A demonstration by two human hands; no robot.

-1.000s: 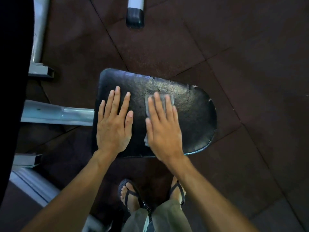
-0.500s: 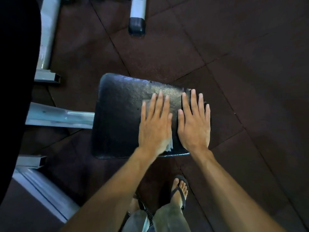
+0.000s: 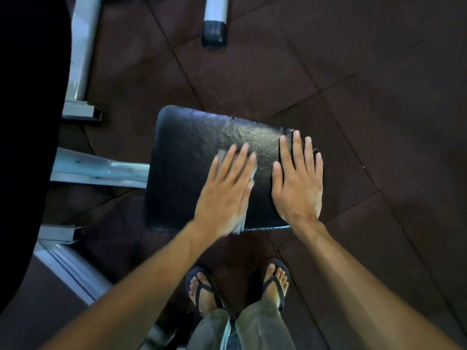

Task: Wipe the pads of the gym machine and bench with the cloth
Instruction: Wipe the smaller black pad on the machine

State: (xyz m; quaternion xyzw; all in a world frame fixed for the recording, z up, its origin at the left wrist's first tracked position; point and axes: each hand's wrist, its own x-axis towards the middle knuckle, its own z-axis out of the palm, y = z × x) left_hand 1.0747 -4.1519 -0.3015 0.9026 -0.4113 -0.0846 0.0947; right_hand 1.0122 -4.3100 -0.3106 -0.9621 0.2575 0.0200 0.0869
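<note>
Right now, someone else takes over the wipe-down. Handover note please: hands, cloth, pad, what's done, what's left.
Left hand: flat, palm down, pressing the cloth onto the black seat pad; motion blur suggests it is mid-wipe.
Right hand: flat and empty, braced on the pad's right end.
Cloth: mostly hidden under the left hand, edges showing at the fingertips and near the pad's front edge.
Done: a streaked sheen on the pad's far right part suggests that area was wiped.
Left: the pad's left half looks untouched; other pads of the machine and bench cannot be judged from this view.
</note>
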